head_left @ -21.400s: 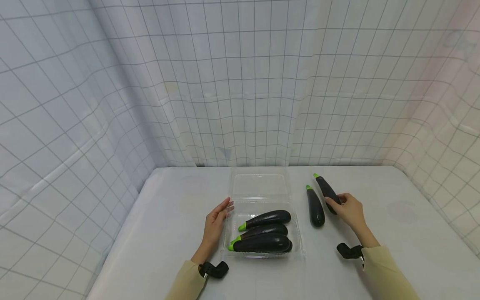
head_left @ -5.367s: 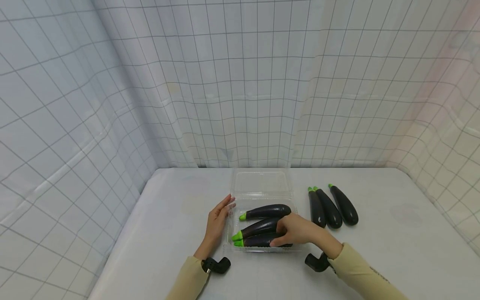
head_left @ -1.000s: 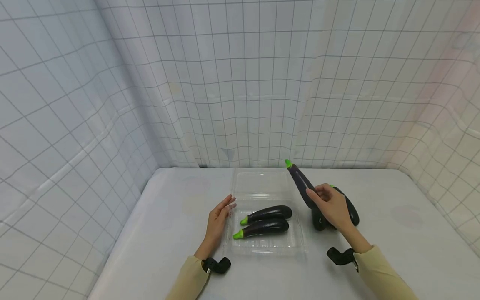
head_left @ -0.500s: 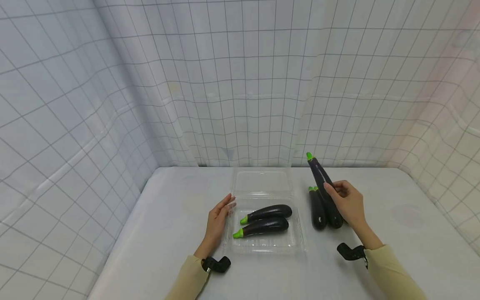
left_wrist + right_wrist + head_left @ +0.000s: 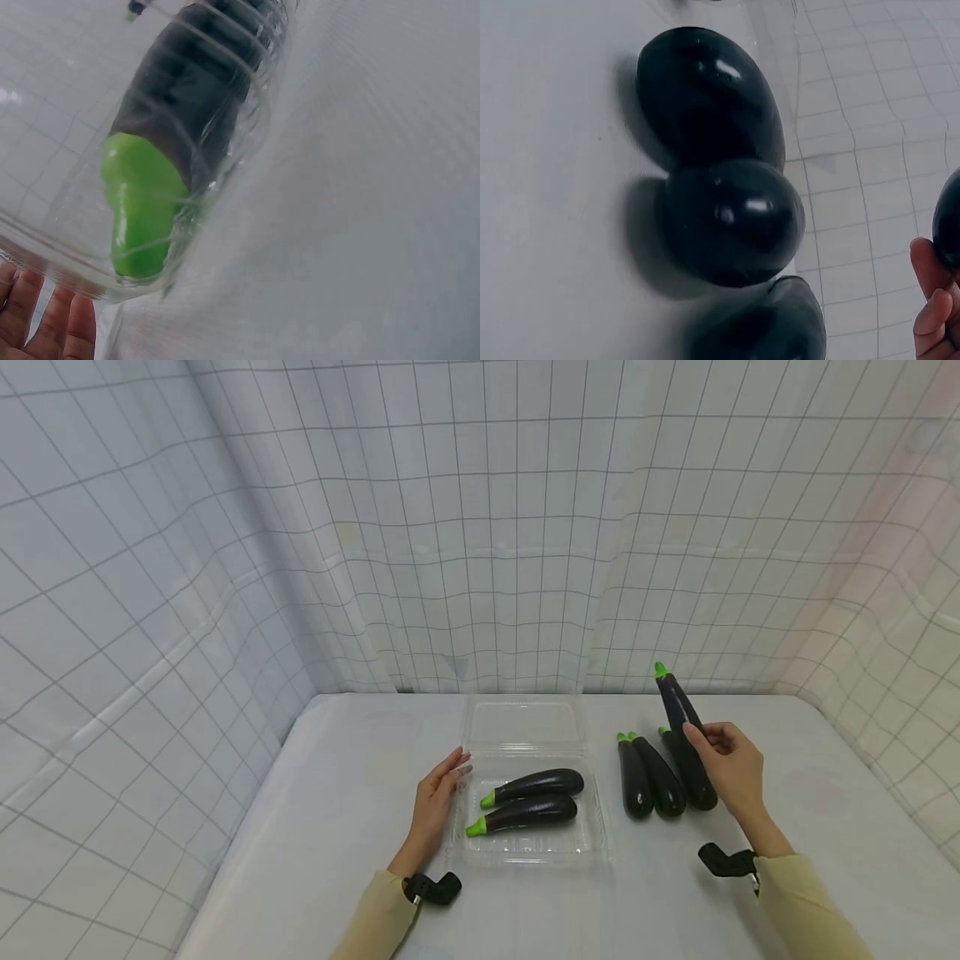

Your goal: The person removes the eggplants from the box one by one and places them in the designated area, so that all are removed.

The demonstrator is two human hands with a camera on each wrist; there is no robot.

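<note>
My right hand (image 5: pixel 731 768) pinches a dark eggplant (image 5: pixel 677 700) with a green stem end, held tilted above the table at the right. Below it three eggplants lie side by side: a left one (image 5: pixel 636 781), a middle one (image 5: pixel 662 779) and a right one (image 5: pixel 697 781) partly hidden by the held one. A clear plastic container (image 5: pixel 592 843) with its lid folded back holds two more, a rear eggplant (image 5: pixel 543 782) and a front eggplant (image 5: pixel 534 812). Along the container's left wall rests my left hand (image 5: pixel 431 806), fingers (image 5: pixel 81 330) extended.
The transparent lid (image 5: pixel 522 727) lies flat behind the container on the white table (image 5: pixel 360 827). White grid-patterned curtains (image 5: pixel 480 543) hang at the back and both sides.
Over the frames, eggplants have left the container and joined the row at right. Within the last second my right hand has carried one rightward, above the third eggplant. My left hand stays put.
</note>
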